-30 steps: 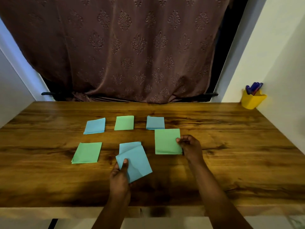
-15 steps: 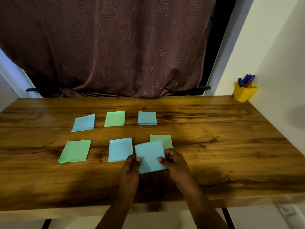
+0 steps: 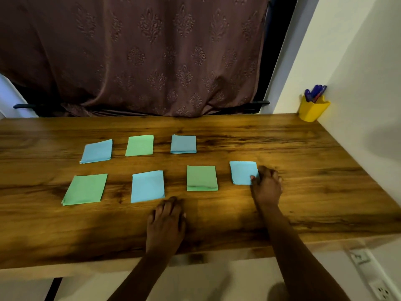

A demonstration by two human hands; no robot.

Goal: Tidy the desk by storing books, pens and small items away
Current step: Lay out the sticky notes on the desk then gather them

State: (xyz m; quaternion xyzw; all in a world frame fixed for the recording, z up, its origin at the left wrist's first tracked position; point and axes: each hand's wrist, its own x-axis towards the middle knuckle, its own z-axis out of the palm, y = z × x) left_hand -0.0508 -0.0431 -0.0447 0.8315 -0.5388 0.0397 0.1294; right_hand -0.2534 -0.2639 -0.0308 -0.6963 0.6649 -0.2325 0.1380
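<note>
Seven coloured papers (image 3: 201, 178) on wooden desk (image 3: 303, 192)

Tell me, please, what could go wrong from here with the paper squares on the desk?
1. The right hand pinches only the near corner of the end blue square, so the thin paper might crease or swing askew when released.
2. The left hand rests flat on the desk just short of the middle blue square and green square; a forward slide could knock them out of line.
</note>
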